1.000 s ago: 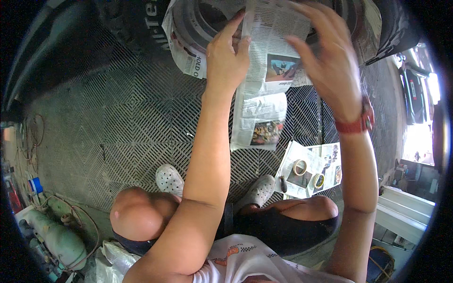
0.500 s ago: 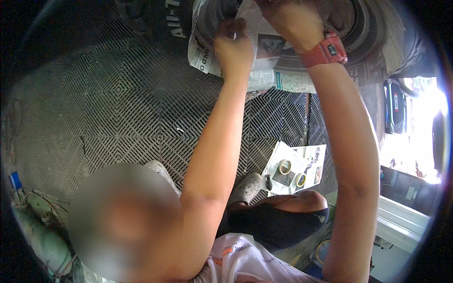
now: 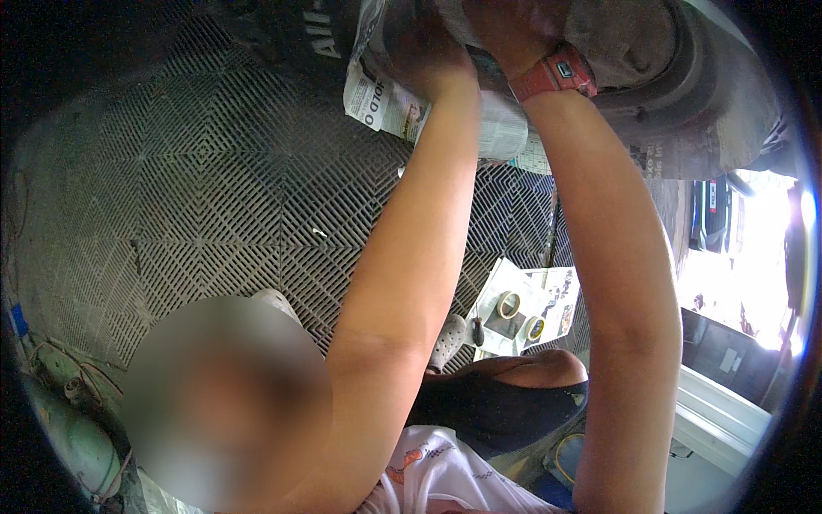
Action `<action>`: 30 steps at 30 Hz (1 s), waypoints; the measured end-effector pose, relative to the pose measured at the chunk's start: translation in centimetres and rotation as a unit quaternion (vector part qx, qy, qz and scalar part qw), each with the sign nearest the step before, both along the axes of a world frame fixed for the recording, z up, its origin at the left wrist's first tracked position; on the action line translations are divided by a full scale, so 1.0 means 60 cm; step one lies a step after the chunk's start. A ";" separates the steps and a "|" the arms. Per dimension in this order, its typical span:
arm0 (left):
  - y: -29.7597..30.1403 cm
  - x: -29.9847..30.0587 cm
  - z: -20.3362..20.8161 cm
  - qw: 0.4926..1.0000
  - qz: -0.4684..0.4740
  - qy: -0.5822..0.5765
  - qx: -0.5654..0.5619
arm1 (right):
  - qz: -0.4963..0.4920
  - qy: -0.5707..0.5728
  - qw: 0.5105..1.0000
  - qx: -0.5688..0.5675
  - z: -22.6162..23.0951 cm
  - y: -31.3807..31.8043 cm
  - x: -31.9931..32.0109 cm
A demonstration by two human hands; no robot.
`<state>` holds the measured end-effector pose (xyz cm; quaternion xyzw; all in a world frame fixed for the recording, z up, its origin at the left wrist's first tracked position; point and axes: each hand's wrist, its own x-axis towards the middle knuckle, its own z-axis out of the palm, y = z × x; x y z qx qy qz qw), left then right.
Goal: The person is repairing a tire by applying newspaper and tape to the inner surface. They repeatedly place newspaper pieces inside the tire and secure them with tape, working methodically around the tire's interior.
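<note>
Reaching forward, we position the left hand point(image 3: 424, 56) and right hand point(image 3: 514, 30) at the newspaper point(image 3: 505, 128), which hangs along the wheel beside the dark tyre point(image 3: 330, 43). Shadow and blur obscure the fingers of both hands; we cannot tell whether they are apart, together or clamped. We wear a red watch point(image 3: 555, 75) on the right wrist. Near our foot, two tape rolls point(image 3: 498, 307) rest on printed sheets point(image 3: 490, 287).
</note>
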<state>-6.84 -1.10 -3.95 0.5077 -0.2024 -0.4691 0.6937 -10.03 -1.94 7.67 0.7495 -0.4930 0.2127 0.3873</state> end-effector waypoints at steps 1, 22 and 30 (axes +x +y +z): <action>-0.007 0.007 0.001 1.000 0.019 0.017 -0.009 | 0.023 -0.003 1.000 -0.010 0.004 -0.005 0.007; -0.018 0.004 0.045 0.996 0.003 0.074 0.058 | 0.051 0.028 0.997 -0.050 0.009 -0.016 -0.006; -0.023 -0.013 0.052 0.978 0.056 0.201 -0.005 | 0.057 -0.024 0.998 -0.012 0.002 -0.013 0.001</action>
